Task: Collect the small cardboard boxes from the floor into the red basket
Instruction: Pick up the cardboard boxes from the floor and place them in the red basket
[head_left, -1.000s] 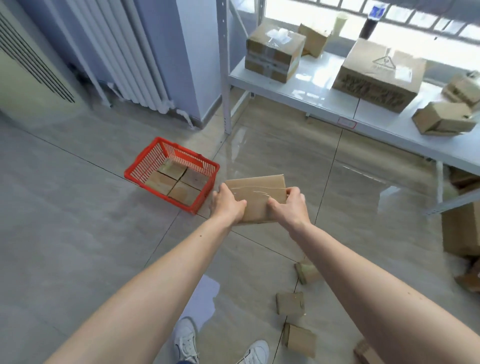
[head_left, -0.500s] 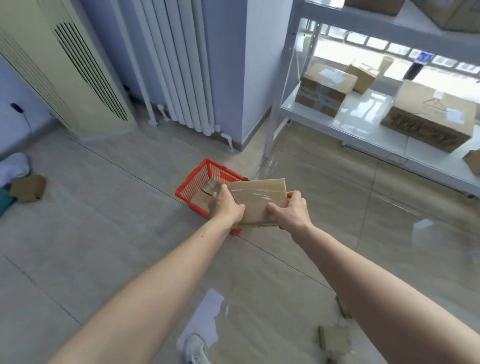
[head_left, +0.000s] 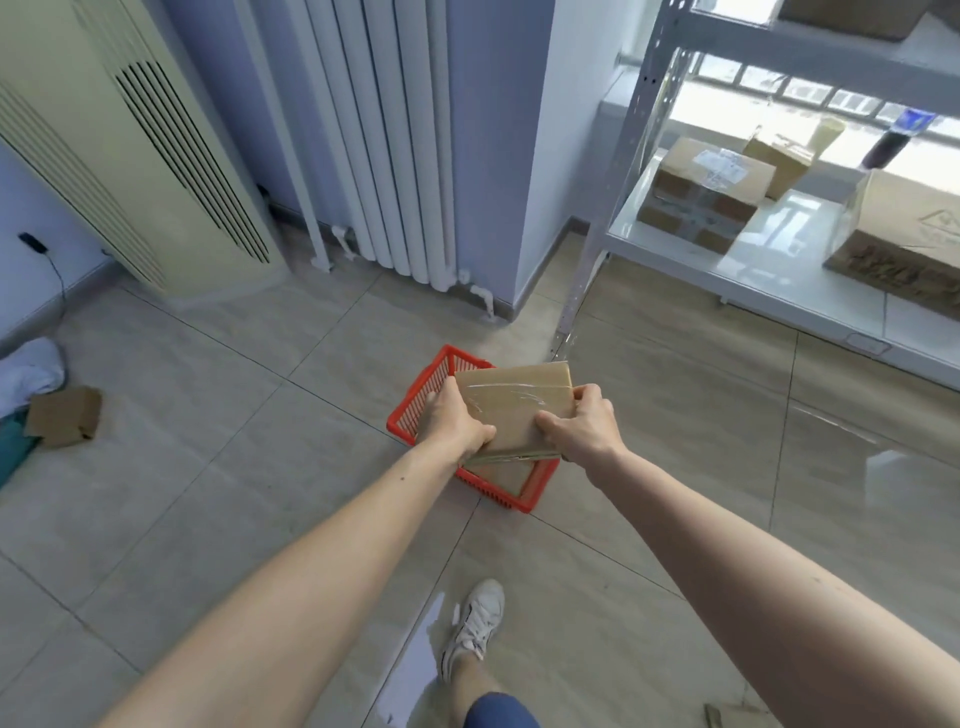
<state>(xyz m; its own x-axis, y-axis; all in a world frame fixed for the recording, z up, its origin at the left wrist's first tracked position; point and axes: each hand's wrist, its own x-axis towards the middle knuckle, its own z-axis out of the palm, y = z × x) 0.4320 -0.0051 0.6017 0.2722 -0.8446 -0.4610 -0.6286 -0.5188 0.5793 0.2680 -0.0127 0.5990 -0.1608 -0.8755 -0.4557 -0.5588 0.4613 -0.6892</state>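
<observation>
A flat brown cardboard box (head_left: 514, 410) with clear tape on top is held between both hands, directly over the red basket (head_left: 413, 410) on the floor. My left hand (head_left: 454, 423) grips its left edge and my right hand (head_left: 582, 428) grips its right corner. Most of the basket is hidden under the box and hands; a bit of cardboard shows inside near its front rim. Another small cardboard box (head_left: 65, 415) lies on the tiles at the far left.
A white radiator (head_left: 384, 145) and a cream floor unit (head_left: 124, 156) stand against the back wall. A grey metal shelf (head_left: 779, 280) at the right carries larger boxes. A white cloth (head_left: 28, 371) lies far left. My shoe (head_left: 475, 626) is on the tiles below the basket.
I have stepped closer to the basket; the held box now hangs over it instead of to its right. The boxes scattered near my feet have left the view.
</observation>
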